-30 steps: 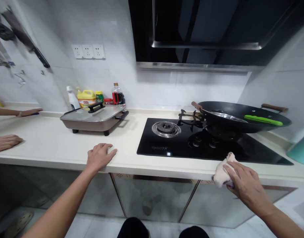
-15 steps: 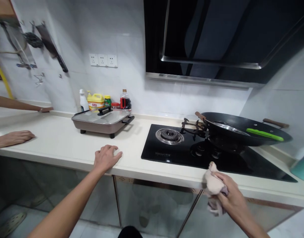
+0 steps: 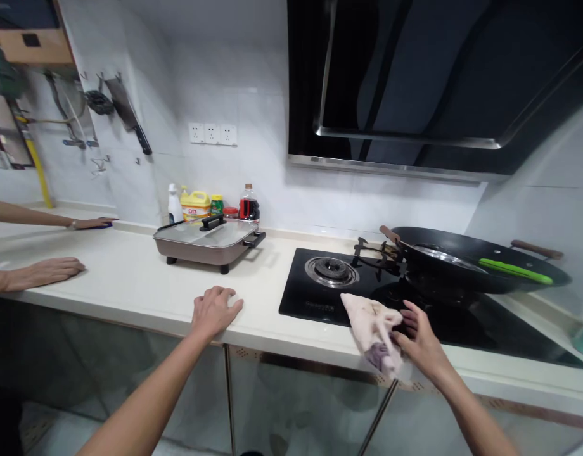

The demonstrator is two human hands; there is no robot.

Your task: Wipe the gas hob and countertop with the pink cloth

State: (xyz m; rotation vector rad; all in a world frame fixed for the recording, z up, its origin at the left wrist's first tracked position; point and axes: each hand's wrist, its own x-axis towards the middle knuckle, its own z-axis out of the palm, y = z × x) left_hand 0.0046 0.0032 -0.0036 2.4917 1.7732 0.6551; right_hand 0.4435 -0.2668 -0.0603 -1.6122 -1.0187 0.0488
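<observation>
Cloth (image 3: 374,332) now lifted over cooktop (image 3: 462,323); labels unreadable.

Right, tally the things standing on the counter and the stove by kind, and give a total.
Bottles and jars behind the grill pan: 5 (white spray bottle, yellow jug, green jar, red-lidded jar, dark sauce bottle)
Electric grill pan with glass lid: 1
Wok: 1
Cloth, in the right hand: 1
Total: 8

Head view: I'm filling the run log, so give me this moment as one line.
left hand: flat on countertop | right hand: holding cloth at gas hob front edge | wok: on right burner
</observation>
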